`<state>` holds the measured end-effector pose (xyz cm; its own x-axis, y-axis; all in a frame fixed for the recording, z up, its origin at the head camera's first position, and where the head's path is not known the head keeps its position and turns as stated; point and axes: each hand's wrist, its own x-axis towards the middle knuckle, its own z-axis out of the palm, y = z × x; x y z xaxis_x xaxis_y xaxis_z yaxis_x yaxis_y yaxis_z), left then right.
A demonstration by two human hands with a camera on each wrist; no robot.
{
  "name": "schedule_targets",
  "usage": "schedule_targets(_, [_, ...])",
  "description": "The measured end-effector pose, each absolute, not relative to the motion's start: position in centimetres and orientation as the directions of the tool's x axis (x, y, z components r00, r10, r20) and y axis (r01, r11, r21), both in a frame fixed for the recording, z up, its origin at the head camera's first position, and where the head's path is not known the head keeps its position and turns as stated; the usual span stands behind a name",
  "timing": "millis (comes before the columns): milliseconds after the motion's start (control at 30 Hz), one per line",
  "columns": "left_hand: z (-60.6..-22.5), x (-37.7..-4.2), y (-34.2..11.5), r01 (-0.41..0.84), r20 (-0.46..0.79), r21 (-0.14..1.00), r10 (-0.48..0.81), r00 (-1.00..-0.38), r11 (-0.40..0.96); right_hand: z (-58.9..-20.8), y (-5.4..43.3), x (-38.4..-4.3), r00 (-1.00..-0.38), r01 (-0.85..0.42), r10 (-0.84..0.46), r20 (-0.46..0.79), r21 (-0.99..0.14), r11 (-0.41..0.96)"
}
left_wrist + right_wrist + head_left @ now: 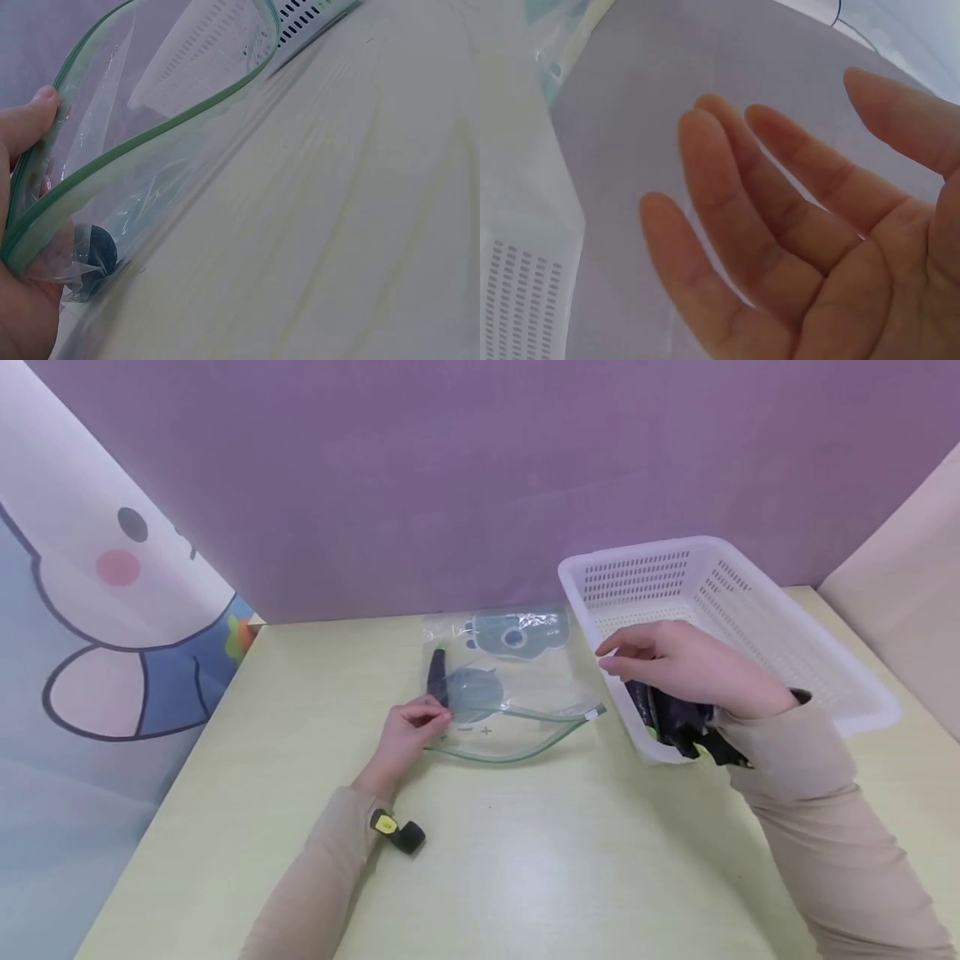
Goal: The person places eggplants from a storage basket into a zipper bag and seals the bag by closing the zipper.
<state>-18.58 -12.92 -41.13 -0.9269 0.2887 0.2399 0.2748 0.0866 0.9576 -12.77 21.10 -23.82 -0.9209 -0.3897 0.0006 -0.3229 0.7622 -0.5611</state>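
A clear zip bag with a green rim and blue-green print lies on the table, its mouth gaping toward the near side. My left hand pinches the left end of that rim; in the left wrist view, its thumb lies against the green strip. Inside the bag, along its left side, is a dark elongated thing with a green tip. My right hand hovers over the left side of a white basket, its fingers loosely bent with nothing in them, as the right wrist view confirms.
Several dark things with green bits lie in the basket's near left corner, partly hidden under my right wrist. A purple wall rises behind the table. A cartoon-printed cloth hangs at the left.
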Motion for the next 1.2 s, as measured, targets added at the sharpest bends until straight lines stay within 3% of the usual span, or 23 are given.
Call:
schedule_targets(133, [-41.2, -18.7, -13.0, 0.274, 0.238, 0.958, 0.291, -0.927, 0.087, -23.7, 22.3, -13.8, -0.925, -0.284, -0.379, -0.026, -0.614, 0.736])
schedule_targets(500, [-41.1, -18.5, -12.9, 0.266, 0.232, 0.96, 0.296, -0.927, 0.083, -25.5, 27.5, -17.2, -0.954, -0.002, -0.248, -0.167, -0.825, 0.566])
schedule_targets(733, [-41.1, -18.5, -12.9, 0.271, 0.237, 0.96, 0.296, -0.925, 0.076, -27.1, 30.9, -19.1, -0.925, 0.1, -0.31, -0.22, -0.928, 0.36])
schedule_targets(933, [-41.2, -18.6, -12.9, 0.267, 0.229, 0.959, 0.292, -0.928, 0.096, -28.5, 33.3, -20.2, -0.89, 0.2, -0.374, -0.26, -0.961, 0.193])
schedule_targets(1200, [-41.1, -18.5, -12.8, 0.252, 0.213, 0.962, 0.282, -0.935, 0.108, -29.8, 34.4, -21.3, -0.912, 0.33, -0.217, -0.348, -0.937, 0.118])
